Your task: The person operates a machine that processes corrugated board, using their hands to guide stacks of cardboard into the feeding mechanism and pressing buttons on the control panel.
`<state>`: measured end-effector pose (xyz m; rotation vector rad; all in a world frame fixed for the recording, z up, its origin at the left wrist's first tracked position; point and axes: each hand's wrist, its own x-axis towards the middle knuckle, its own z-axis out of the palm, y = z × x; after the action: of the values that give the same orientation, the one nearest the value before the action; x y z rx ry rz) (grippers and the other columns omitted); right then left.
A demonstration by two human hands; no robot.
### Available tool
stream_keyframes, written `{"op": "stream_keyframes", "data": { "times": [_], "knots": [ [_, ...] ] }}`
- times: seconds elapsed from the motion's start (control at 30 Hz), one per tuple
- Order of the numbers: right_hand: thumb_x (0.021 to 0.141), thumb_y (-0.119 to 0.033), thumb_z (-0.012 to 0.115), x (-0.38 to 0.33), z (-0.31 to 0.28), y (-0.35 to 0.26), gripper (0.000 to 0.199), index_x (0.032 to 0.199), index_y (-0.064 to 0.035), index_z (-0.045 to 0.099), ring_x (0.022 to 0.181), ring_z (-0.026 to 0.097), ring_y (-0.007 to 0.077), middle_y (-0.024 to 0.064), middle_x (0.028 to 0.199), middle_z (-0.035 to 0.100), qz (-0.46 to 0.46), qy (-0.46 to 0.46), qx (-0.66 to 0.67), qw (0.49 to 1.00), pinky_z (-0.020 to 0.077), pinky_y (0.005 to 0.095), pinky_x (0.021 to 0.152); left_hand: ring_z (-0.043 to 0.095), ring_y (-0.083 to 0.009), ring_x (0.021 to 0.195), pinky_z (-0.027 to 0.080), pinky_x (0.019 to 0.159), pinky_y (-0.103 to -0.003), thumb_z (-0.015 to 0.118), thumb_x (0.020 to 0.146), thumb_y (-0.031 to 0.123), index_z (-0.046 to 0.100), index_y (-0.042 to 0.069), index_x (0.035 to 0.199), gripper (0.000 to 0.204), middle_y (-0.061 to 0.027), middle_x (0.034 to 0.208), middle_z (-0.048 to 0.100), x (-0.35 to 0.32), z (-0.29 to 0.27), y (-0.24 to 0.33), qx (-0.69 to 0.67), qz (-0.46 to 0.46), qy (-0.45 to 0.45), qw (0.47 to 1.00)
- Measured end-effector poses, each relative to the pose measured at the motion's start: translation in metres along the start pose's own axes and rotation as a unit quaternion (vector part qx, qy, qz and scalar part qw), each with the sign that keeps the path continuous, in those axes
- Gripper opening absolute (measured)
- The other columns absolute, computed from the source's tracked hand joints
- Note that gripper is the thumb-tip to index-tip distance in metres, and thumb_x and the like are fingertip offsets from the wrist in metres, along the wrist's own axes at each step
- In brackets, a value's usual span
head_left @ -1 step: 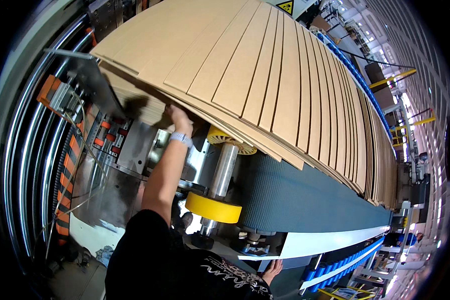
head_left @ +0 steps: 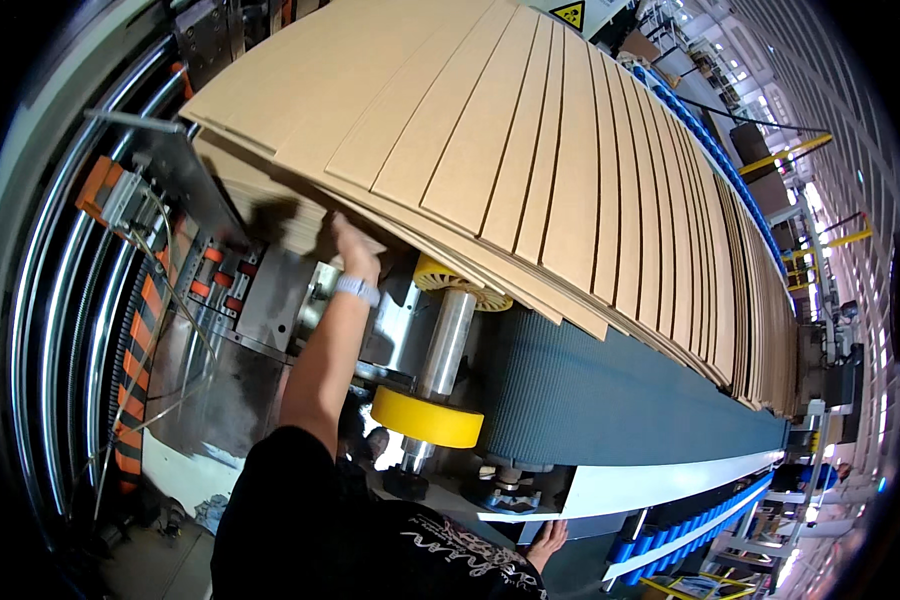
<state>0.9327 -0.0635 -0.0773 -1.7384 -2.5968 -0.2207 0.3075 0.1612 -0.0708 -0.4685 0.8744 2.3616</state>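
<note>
My left hand (head_left: 354, 250), with a pale band on its wrist, reaches under the overhanging cardboard sheets (head_left: 410, 120). Its fingers are stretched out against the edge of a lower cardboard stack (head_left: 295, 220); the fingertips lie in shadow. Just right of that hand is a yellow ribbed wheel (head_left: 438, 277) on a steel shaft (head_left: 444, 345). A second, smooth yellow wheel (head_left: 427, 417) sits nearer to me on the same shaft. Low in the picture, my right hand (head_left: 543, 545) rests with extended fingers at the edge of the white conveyor side panel (head_left: 660, 485).
A dark ribbed belt (head_left: 610, 400) carries the overlapping sheets away to the right. On the left stand an upright metal plate (head_left: 185, 165), chrome bars (head_left: 55, 300), and an orange-and-black striped strip (head_left: 135, 400). Blue rollers (head_left: 690, 535) line the lower right. A person (head_left: 820, 477) is far off.
My left hand has shifted slightly, and its fingers look straighter against the stack. The right hand stays at the panel edge.
</note>
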Motion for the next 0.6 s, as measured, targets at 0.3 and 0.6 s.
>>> {"op": "stream_keyframes", "data": {
  "times": [0.3,0.6],
  "knots": [
    [0.079,-0.013,0.049,0.011,-0.003,0.0,0.057,0.131,-0.0025,0.028,0.128,0.025,0.0378,0.0213,0.137,0.026,-0.027,-0.013,0.009,1.0,0.0171,0.0523,0.103,0.044,-0.0229,0.114,0.033,0.098,-0.038,0.047,0.085,0.045,0.038,0.003,0.125,0.059,-0.0089,0.126,0.044,-0.017,0.044,0.096,-0.11,0.001,-0.198,0.974],
    [0.08,-0.002,0.042,0.031,-0.054,-0.024,0.045,0.125,-0.0061,0.044,0.116,0.04,0.0379,0.0157,0.129,0.042,-0.009,-0.007,0.03,0.999,0.0316,0.0487,0.096,0.05,-0.0216,0.104,0.04,0.09,-0.035,0.056,0.083,0.025,0.046,-0.002,0.114,0.043,-0.01,0.113,0.051,0.01,0.033,0.081,-0.059,0.087,-0.205,0.973]
  ]
}}
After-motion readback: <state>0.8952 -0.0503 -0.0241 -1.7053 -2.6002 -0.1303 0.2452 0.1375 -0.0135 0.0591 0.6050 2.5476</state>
